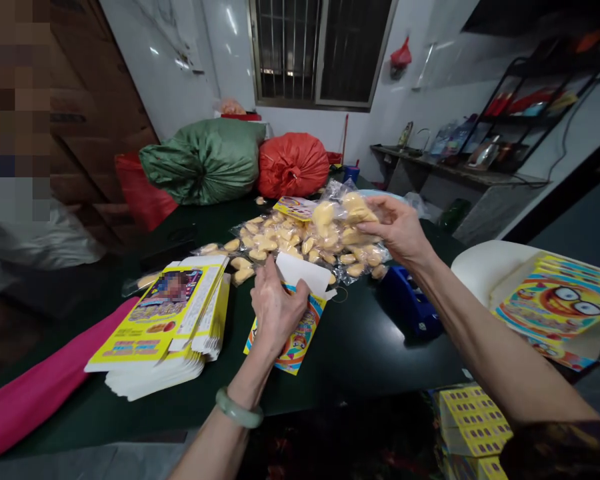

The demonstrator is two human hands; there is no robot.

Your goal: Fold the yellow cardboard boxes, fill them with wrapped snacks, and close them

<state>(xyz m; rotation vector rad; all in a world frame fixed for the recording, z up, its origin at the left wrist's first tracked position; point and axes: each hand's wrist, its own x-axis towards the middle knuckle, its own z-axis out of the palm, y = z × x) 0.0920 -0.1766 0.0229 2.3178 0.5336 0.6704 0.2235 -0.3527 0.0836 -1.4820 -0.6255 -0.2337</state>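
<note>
My left hand (275,307) is closed round a colourful printed cardboard box (300,350), whose white top flap (304,273) stands up at the far end. My right hand (397,223) pinches a clear plastic packet with pale yellow pieces (357,208), raised over the pile. Under and around it lies a heap of similar clear packets (275,237) on the dark green table (360,360). To the left of my left hand is a stack of flat yellow boxes (155,320). A blue tape dispenser-like object (413,303) stands below my right forearm.
Filled boxes or printed cartons (555,303) rest on a white stool or chair (480,263) at the right. More yellow cartons (475,420) stand below the table edge. A green sack (205,160) and a red sack (294,163) are behind the heap. Pink cloth (55,380) lies at left.
</note>
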